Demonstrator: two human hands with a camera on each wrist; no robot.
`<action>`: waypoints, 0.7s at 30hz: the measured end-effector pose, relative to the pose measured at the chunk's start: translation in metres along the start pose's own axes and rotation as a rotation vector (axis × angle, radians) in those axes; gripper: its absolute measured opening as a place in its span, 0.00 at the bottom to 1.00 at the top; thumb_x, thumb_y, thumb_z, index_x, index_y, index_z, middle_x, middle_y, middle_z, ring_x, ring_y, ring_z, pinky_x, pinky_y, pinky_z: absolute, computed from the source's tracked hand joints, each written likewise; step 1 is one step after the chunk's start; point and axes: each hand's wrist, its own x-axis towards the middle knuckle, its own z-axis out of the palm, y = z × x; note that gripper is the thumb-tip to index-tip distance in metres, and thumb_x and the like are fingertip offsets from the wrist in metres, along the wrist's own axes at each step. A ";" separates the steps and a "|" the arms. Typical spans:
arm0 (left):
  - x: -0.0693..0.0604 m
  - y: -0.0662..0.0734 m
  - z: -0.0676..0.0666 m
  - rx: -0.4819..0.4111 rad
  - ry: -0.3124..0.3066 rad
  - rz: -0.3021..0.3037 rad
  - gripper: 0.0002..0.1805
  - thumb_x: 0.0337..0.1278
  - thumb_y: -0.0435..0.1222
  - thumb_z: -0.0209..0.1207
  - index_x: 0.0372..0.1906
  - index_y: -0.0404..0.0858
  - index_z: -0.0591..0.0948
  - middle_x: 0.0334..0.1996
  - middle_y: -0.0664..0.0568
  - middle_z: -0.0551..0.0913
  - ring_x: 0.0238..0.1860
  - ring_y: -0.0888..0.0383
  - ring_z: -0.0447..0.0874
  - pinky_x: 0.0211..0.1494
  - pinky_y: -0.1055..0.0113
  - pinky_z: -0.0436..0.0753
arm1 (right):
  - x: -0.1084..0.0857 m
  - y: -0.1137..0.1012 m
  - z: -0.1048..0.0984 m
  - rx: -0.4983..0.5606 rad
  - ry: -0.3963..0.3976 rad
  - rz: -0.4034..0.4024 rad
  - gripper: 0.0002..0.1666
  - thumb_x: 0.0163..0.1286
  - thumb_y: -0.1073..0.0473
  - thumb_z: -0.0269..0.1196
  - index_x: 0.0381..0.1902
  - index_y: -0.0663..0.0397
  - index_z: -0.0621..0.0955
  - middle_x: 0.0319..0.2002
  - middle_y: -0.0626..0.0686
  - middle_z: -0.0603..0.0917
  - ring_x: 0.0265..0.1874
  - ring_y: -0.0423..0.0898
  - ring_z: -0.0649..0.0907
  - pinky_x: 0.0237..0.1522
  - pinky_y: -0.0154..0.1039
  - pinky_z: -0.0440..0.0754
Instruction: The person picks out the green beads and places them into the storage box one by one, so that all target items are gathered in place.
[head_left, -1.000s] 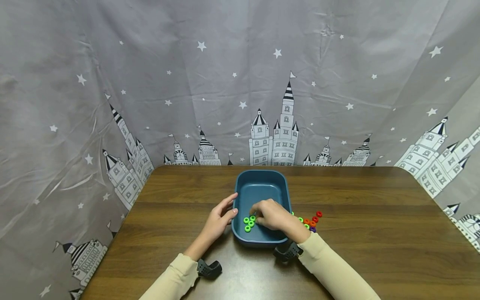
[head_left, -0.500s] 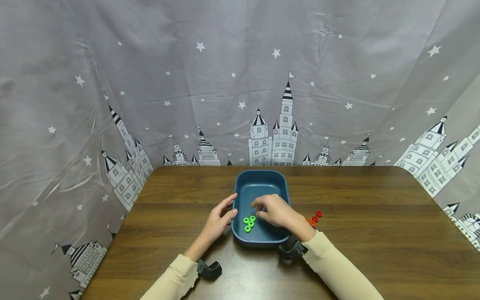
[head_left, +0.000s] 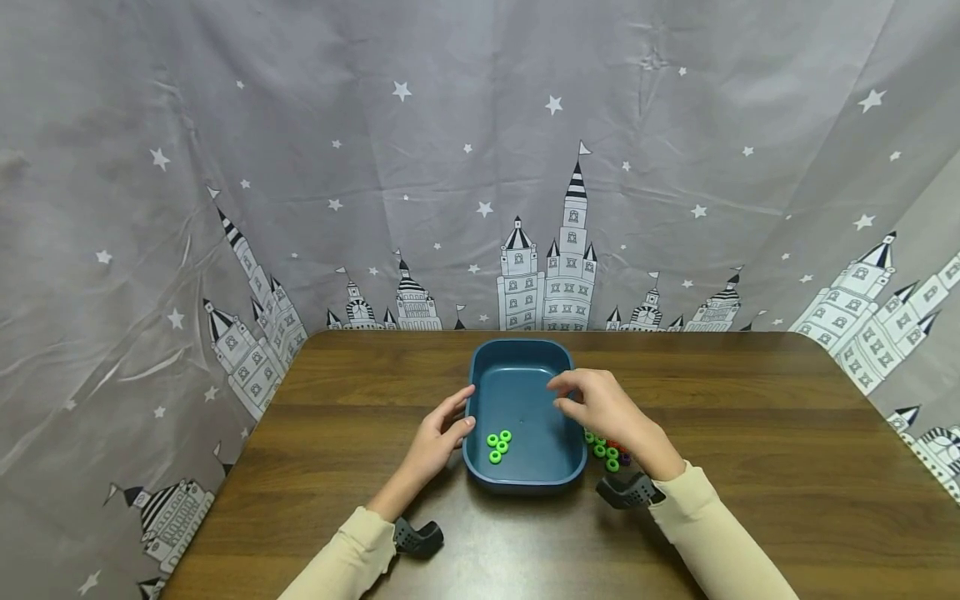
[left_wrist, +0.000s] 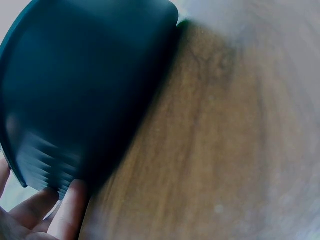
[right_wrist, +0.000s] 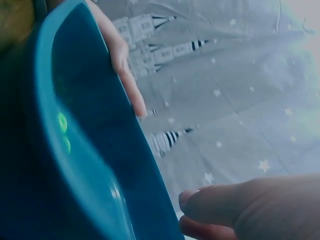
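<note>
A dark blue rectangular bin point(head_left: 525, 379) stands on the table, with several green rings point(head_left: 498, 446) lying in its near left part. At its left side is my left hand point(head_left: 438, 433); the fingers point(left_wrist: 70, 212), fairly straight, touch the outer wall in the left wrist view. My right hand point(head_left: 603, 408) hovers over the bin's right rim, fingers loosely bent, and no ring shows between them. More green rings point(head_left: 600, 451) lie on the table just right of the bin. An orange-red ring point(head_left: 614, 445) and a purple ring point(head_left: 625, 459) are partly hidden under the right wrist.
The brown wooden table point(head_left: 750, 433) stretches out to both sides of the bin. A grey curtain point(head_left: 420, 183) printed with castles and stars hangs behind it. Each wrist wears a black strap mount, one being the left mount point(head_left: 418, 539).
My right hand has moved right and up, from inside the bin to above its right rim. The left hand, the bin and the green rings inside have stayed in place.
</note>
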 end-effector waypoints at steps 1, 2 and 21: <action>0.000 0.000 0.000 0.002 0.001 0.003 0.28 0.72 0.31 0.55 0.74 0.36 0.69 0.67 0.29 0.74 0.60 0.39 0.81 0.48 0.61 0.88 | -0.002 0.003 -0.003 -0.002 0.010 0.007 0.12 0.65 0.67 0.68 0.47 0.60 0.88 0.38 0.56 0.90 0.29 0.38 0.80 0.31 0.31 0.78; 0.000 0.000 0.000 0.007 0.003 0.002 0.28 0.72 0.31 0.55 0.74 0.36 0.69 0.67 0.29 0.75 0.60 0.39 0.81 0.48 0.61 0.88 | -0.005 0.006 -0.005 -0.005 0.019 0.011 0.12 0.65 0.67 0.67 0.47 0.61 0.88 0.37 0.55 0.90 0.29 0.38 0.80 0.31 0.32 0.78; 0.001 -0.001 0.001 0.018 0.024 -0.027 0.27 0.72 0.32 0.57 0.73 0.40 0.72 0.69 0.32 0.74 0.62 0.37 0.79 0.50 0.52 0.88 | -0.029 0.042 -0.005 -0.070 -0.011 0.100 0.11 0.64 0.64 0.68 0.44 0.60 0.88 0.32 0.50 0.89 0.29 0.39 0.82 0.32 0.34 0.80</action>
